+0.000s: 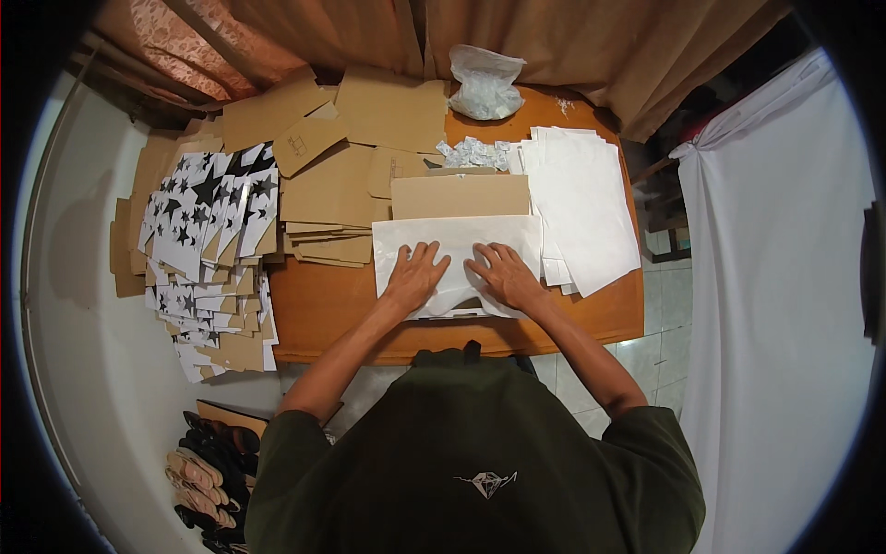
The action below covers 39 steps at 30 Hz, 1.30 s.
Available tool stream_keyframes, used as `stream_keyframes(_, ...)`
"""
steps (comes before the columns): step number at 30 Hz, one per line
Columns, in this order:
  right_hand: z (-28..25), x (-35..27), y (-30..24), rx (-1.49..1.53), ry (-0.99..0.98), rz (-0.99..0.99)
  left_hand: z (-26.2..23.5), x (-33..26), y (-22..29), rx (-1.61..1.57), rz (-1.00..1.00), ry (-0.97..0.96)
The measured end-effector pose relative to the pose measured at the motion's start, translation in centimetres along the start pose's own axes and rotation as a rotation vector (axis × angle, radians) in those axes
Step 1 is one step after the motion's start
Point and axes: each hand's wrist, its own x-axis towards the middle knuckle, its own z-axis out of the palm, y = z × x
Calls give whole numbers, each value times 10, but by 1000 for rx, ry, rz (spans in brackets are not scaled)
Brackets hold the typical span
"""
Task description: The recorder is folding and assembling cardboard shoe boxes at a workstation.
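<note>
A white paper sheet lies over an open cardboard box whose brown lid stands up behind it. My left hand rests on the left part of the sheet, its fingers spread. On the right part lies my right hand, fingers also apart and bent a little. Between and below the two hands the sheet is wrinkled and sags. A dark gap and a bit of the box's white front edge show under its near side. Most of the box's inside is hidden by the paper.
White paper sheets are stacked at the right. Small white packets lie behind the lid, near a clear plastic bag. Flat brown cardboard pieces and star-printed cardboard fill the left. Several sandals lie below the wooden table.
</note>
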Motion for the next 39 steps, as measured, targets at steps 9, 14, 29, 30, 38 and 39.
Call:
stream_keyframes(9,16,-12,6,-55,-193,30,26,5,14,-70,43,-248)
stream_keyframes(14,27,-2,5,-38,-405,121,43,12,6,-82,27,-366)
stream_keyframes(29,67,52,12,-132,-651,19,62,0,-28,-46,-158,-469)
stream_keyframes(30,70,54,11,-134,-651,14,63,-1,-28,-47,-162,-467)
stream_keyframes(38,67,59,-1,-171,-726,168,87,-14,-22,-119,-75,-403)
stream_keyframes(39,68,59,-1,-210,-711,144,87,-15,-20,-132,-88,-400)
